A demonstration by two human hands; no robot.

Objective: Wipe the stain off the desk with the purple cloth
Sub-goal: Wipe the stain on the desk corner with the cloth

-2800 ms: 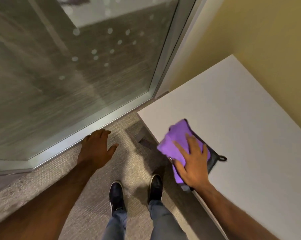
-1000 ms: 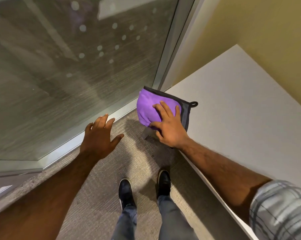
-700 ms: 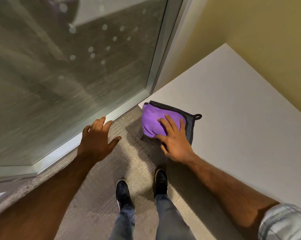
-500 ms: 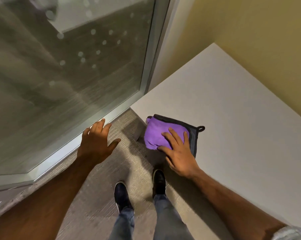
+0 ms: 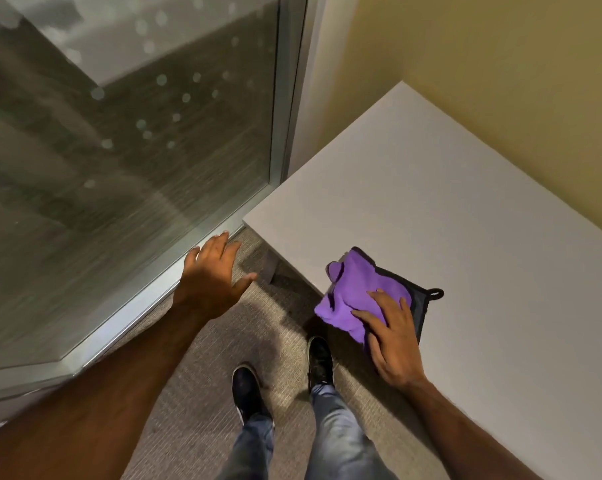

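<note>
Right hand flat on the cloth at the table's near edge.

The white table [image 5: 448, 216] stands against a yellow wall [image 5: 500, 64], beside a glass panel [image 5: 119, 150]. The purple cloth [image 5: 358, 292], dark-edged, lies bunched at the near edge, partly overhanging. The right hand [image 5: 395, 341] presses it, fingers spread, not gripping. The left hand [image 5: 211, 278] hangs open over the carpet [image 5: 195, 403], holding nothing.

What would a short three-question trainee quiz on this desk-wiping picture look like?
1. True or false: the left hand rests on the desk.
2. The purple cloth lies: A) mid-desk B) at the desk's near edge C) on the carpet.
3. Fill in: the right hand presses flat on the ____.

Key: 1 false, it hangs over the carpet; 2 B; 3 cloth.
</note>
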